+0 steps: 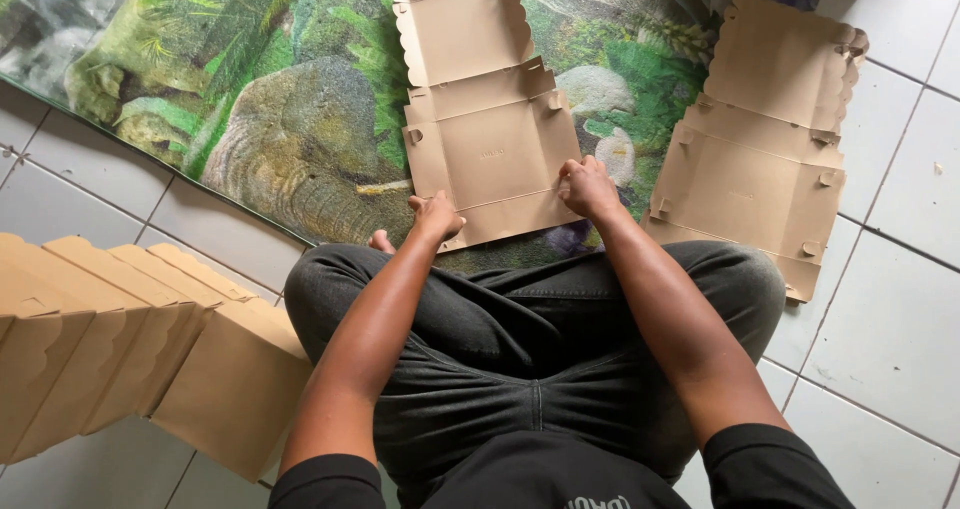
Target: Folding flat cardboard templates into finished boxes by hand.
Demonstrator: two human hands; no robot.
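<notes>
A flat box blank is lying on the mat before the seated person, a second blank to its right, folded boxes resting on the floor tiles at left.

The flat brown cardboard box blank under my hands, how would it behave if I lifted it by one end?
The cardboard blank looks thin, so probably light. Its creases suggest it would bend at the folds rather than stay rigid. Both the left hand and right hand press its near edge against the mat; flat, it shouldn't roll.

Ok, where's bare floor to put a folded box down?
Bare tiles right of the spare flat sheet, and tiles between mat and folded boxes. Crowded at the centre sheet, where left hand and right hand grip.
</notes>
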